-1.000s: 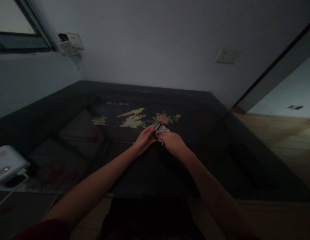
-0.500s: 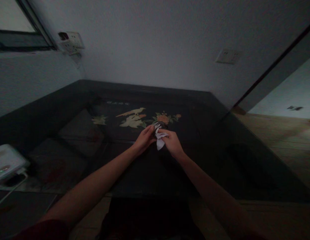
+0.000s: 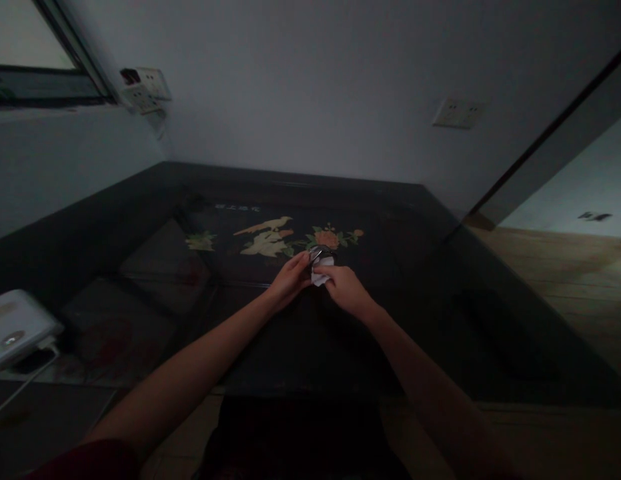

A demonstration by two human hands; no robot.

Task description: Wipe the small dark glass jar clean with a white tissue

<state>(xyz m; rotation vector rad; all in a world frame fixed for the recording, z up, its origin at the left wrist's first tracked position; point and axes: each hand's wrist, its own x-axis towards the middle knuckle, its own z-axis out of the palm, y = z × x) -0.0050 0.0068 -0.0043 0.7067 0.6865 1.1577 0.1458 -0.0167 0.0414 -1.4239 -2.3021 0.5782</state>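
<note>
Both my arms reach forward over a dark glossy table [image 3: 420,220] painted with a bird and flowers. My left hand [image 3: 289,280] is closed round a small shiny dark object [image 3: 317,253] whose kind I cannot make out. My right hand [image 3: 343,288] pinches a small white cloth or tissue [image 3: 321,274] and presses it against that object. The two hands touch each other above the middle of the table.
A white device with a cable [image 3: 17,327] lies at the table's left edge. Wall sockets [image 3: 143,90] sit in the left corner and another socket [image 3: 457,112] on the back wall. A window [image 3: 30,60] is at upper left, a wooden floor [image 3: 565,267] to the right.
The white cloth in my right hand hung lower half a second ago and is now bunched up against the shiny object. My hands have stayed in nearly the same place.
</note>
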